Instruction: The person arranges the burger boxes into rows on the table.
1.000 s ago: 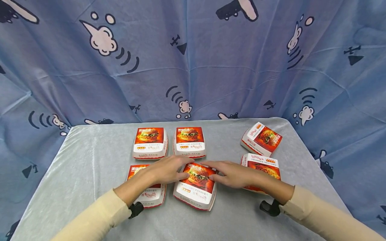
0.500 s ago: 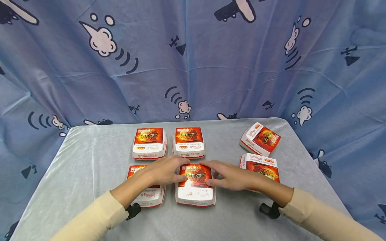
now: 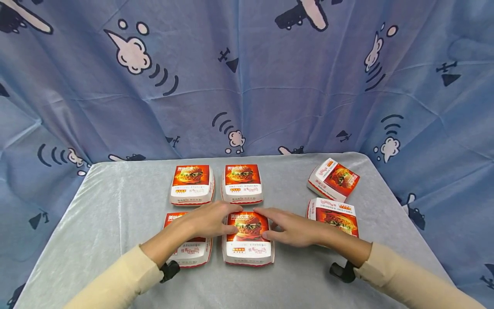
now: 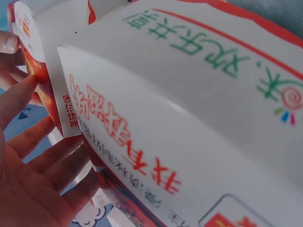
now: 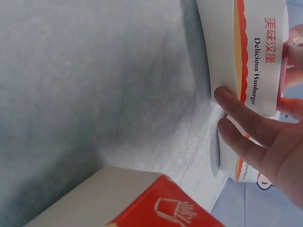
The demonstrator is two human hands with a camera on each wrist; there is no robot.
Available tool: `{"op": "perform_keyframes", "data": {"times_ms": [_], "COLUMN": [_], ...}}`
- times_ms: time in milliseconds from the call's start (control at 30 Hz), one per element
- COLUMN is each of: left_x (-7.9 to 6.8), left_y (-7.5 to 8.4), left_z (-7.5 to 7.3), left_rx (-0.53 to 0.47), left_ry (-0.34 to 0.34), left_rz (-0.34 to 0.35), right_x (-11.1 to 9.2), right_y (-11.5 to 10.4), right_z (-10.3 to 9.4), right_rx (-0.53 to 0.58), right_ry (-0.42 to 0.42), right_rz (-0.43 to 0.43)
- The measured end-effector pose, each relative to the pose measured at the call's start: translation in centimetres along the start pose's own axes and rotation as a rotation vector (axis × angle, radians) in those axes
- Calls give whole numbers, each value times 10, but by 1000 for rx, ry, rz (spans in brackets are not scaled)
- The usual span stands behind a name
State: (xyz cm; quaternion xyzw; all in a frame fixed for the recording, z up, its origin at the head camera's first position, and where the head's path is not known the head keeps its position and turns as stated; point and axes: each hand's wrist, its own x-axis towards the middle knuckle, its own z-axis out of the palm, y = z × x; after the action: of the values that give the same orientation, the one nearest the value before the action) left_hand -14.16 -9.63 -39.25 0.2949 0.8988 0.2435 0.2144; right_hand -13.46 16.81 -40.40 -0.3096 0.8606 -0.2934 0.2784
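Squared up since the earlier frame, in which it sat askew: the centre box [image 3: 248, 251], lid-up on the table [image 3: 297, 279] and taken as landmark. On either side of it, left hand [image 3: 210, 219] and right hand [image 3: 295, 227]; I see their fingers spread and nearly straight, thumbs at the lid. Light, even pressure from both sides should, I judge, trim its alignment without denting the card. Just left of it, the left box [image 3: 193, 253] leaves me a narrow strip; toward me and rightward of it, the table offers open room. Well right of it, the near-right box [image 3: 335, 216]. Close beyond it, the far-centre box [image 3: 242, 189] limits forward pushes, with the far-left box [image 3: 191, 186] and far-right box [image 3: 335, 180] beyond it to either side.
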Motion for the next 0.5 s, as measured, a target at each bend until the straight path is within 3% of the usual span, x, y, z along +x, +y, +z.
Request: {"op": "perform_keyframes", "data": {"times_ms": [500], "left_x": [-3], "left_y": [-1], "left_z": [-4], "left_rx": [1], "left_ry": [-24], "left_rz": [-31], "right_x": [3], "right_y": [-4], "right_z": [2], "right_rx": [-2], "right_ry": [-9], "right_rz": [-15]}}
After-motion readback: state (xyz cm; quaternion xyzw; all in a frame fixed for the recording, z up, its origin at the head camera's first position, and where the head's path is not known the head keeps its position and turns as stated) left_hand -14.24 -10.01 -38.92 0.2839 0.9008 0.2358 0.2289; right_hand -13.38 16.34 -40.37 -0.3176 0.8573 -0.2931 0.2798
